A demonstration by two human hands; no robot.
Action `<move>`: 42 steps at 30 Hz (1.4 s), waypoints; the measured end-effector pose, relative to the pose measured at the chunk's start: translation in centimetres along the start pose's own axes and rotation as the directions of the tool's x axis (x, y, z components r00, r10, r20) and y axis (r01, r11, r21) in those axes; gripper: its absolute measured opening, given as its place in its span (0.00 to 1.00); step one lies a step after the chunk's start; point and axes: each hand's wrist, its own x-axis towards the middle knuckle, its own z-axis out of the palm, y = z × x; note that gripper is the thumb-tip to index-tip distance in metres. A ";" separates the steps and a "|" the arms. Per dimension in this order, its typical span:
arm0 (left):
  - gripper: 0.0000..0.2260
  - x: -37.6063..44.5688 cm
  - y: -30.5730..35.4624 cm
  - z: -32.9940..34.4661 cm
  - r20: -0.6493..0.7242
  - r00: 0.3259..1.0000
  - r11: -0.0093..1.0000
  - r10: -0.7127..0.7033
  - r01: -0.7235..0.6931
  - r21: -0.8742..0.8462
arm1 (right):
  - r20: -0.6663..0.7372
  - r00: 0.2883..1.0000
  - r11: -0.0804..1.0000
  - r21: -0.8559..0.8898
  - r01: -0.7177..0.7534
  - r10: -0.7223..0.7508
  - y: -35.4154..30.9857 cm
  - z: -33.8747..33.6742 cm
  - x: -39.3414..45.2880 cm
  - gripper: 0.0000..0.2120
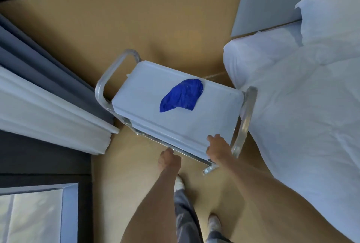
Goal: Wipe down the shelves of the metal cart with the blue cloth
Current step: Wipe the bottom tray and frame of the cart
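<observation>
The metal cart (148,94) stands on the tan floor below me, its pale top shelf seen from above, with tubular handles at both ends. A crumpled blue cloth (182,95) lies on the top shelf toward its far right side, untouched by either hand. My right hand (218,148) grips the near right edge of the top shelf, fingers curled over the rim. My left hand (168,158) sits at the near rail below the shelf edge, fingers curled; whether it clasps the rail I cannot tell. The lower shelves are hidden under the top one.
A bed with white bedding (302,96) crowds the cart's right side. Grey and white curtains (39,96) hang close on the left. A dark-framed panel (39,213) is at lower left. My feet (194,203) stand on open floor behind the cart.
</observation>
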 end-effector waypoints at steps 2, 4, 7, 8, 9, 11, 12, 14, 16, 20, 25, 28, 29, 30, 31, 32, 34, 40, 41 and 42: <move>0.14 2.7 -0.3 -2.0 0.012 0.999 0.999 -0.038 0.038 0.013 | 0.086 0.995 0.998 0.034 -0.056 0.053 -2.3 -0.1 2.1 0.15; 0.14 5.8 0.0 -3.7 0.030 0.997 0.997 -0.068 0.067 0.030 | 0.157 0.982 0.991 0.066 -0.120 0.108 -4.2 -0.4 4.2 0.16; 0.14 10.3 1.6 -5.5 0.061 0.994 0.995 -0.087 0.084 0.050 | 0.239 0.933 0.939 0.154 -0.309 0.268 -6.0 -0.7 7.0 0.11; 0.14 11.7 2.2 -5.9 0.072 0.993 0.995 -0.089 0.085 0.059 | 0.277 0.907 0.909 0.183 -0.374 0.317 -6.4 -0.5 7.8 0.09; 0.14 13.2 2.8 -6.1 0.093 0.990 0.993 -0.105 0.099 0.070 | 0.311 0.884 0.883 0.206 -0.422 0.350 -6.8 -0.1 8.7 0.09; 0.14 15.9 3.6 -5.6 0.145 0.979 0.985 -0.145 0.129 0.116 | 0.355 0.862 0.858 0.235 -0.457 0.362 -7.6 0.8 10.5 0.12; 0.15 17.1 3.8 -5.2 0.169 0.973 0.981 -0.155 0.132 0.141 | 0.370 0.857 0.847 0.256 -0.466 0.360 -8.0 1.1 11.4 0.15; 0.16 19.1 4.4 -4.5 0.190 0.969 0.980 -0.156 0.127 0.156 | 0.364 0.846 0.818 0.286 -0.499 0.389 -8.7 1.4 13.5 0.19; 0.14 20.9 5.0 -3.8 0.181 0.974 0.984 -0.139 0.115 0.135 | 0.310 0.833 0.802 0.261 -0.537 0.457 -9.1 1.1 15.4 0.19; 0.14 23.5 7.3 -4.0 0.167 0.976 0.984 -0.140 0.118 0.132 | 0.245 0.785 0.781 0.136 -0.609 0.569 -9.4 -0.4 18.6 0.11; 0.10 26.1 11.7 -5.6 0.155 0.964 0.947 -0.216 0.169 0.273 | 0.304 0.813 0.852 0.009 -0.524 0.497 -9.2 -3.6 23.8 0.11; 0.03 28.4 15.0 -6.7 0.103 0.965 0.932 -0.242 0.202 0.301 | 0.375 0.833 0.911 -0.110 -0.397 0.408 -8.2 -6.5 27.7 0.13; 0.02 29.3 16.0 -7.0 0.100 0.957 0.938 -0.272 0.241 0.248 | 0.398 0.831 0.921 -0.137 -0.365 0.389 -8.0 -7.6 29.1 0.13; 0.02 30.3 17.1 -7.4 0.105 0.944 0.942 -0.313 0.294 0.162 | 0.411 0.829 0.925 -0.153 -0.348 0.380 -7.8 -8.6 30.3 0.13; 0.03 31.2 18.3 -7.8 0.116 0.923 0.930 -0.368 0.364 0.050 | 0.421 0.826 0.927 -0.157 -0.339 0.374 -7.6 -9.0 31.6 0.13; 0.04 32.0 19.5 -8.3 0.136 0.894 0.897 -0.426 0.437 -0.064 | 0.427 0.825 0.929 -0.158 -0.334 0.370 -7.6 -9.4 32.8 0.13; 0.04 33.1 22.1 -9.0 0.216 0.827 0.794 -0.518 0.559 -0.237 | 0.446 0.822 0.935 -0.171 -0.311 0.355 -8.0 -10.5 34.9 0.14; 0.06 34.5 26.2 -8.6 0.134 0.830 0.764 -0.541 0.552 -0.333 | 0.505 0.802 0.907 -0.408 -0.106 0.320 -9.3 -13.1 39.8 0.18; 0.06 34.6 26.7 -8.6 0.114 0.836 0.769 -0.537 0.541 -0.339 | 0.495 0.813 0.900 -0.427 -0.080 0.308 -9.5 -13.4 40.5 0.17; 0.06 34.9 27.1 -8.6 0.095 0.839 0.774 -0.535 0.533 -0.343 | 0.486 0.823 0.902 -0.426 -0.071 0.295 -9.6 -13.6 41.1 0.17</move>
